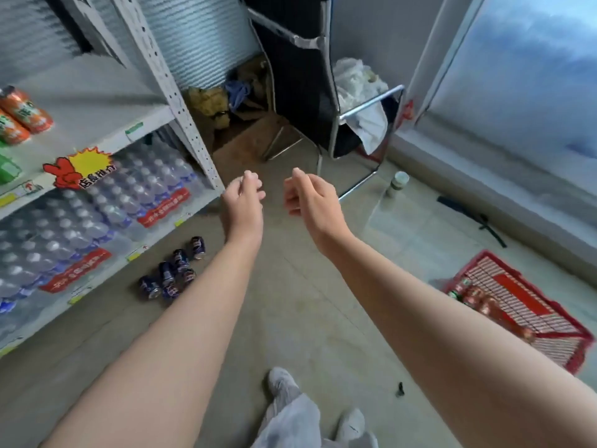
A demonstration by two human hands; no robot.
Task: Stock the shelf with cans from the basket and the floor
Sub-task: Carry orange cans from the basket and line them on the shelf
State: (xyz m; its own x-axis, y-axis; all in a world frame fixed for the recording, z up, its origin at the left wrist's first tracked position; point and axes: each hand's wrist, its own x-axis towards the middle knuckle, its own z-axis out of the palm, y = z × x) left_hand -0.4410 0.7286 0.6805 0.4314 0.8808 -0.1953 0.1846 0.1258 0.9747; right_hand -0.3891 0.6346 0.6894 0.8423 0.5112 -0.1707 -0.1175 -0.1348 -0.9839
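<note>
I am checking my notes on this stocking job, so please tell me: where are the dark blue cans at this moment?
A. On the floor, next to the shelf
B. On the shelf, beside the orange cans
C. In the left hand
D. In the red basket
A: the blue cans lie in a loose group on the floor, just in front of the bottom tier of the shelf.

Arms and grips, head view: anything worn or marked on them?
Nothing worn. Left grip and right grip are bare hands: no gloves, no rings visible. Left forearm and right forearm are bare to the frame edge, with no sleeves, watch or bands in view. No markings visible. Below them, light grey trousers and grey shoes.
</note>
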